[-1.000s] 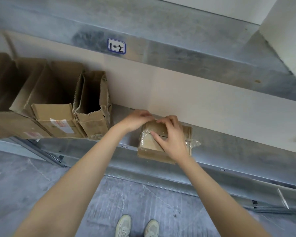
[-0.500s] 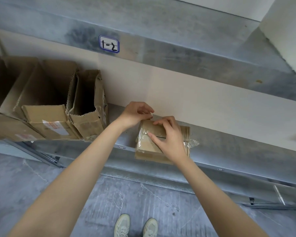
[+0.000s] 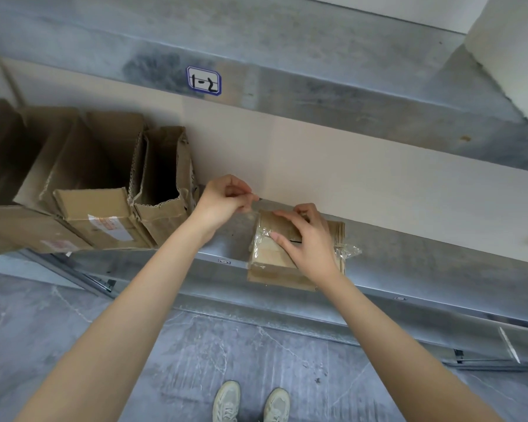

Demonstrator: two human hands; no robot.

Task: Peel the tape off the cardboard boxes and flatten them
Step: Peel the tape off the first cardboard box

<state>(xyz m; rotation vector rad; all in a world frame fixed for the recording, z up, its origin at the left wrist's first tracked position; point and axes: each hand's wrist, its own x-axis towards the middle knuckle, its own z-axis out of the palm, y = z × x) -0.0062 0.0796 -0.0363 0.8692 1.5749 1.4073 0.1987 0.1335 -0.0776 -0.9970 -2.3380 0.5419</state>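
Observation:
A small cardboard box [image 3: 269,263] wrapped in clear tape lies on the metal shelf [image 3: 409,257], part of it over the front edge. My right hand [image 3: 305,242] rests on top of the box, fingers spread over it and holding it down. My left hand [image 3: 223,197] is up and to the left of the box, its fingertips pinching the end of a clear tape strip [image 3: 252,208] that stretches back to the box's far corner. Loose crumpled tape [image 3: 348,251] sticks out from the box's right side.
Several open cardboard boxes [image 3: 104,190] lie on their sides on the shelf at the left. A label reading 1-2 [image 3: 204,80] marks the upper shelf rail. A beige wall panel backs the shelf. Grey floor and my shoes [image 3: 250,403] are below.
My left hand has moved up and left, away from the box, drawing the tape strip off its far corner. My right hand stays on the box.

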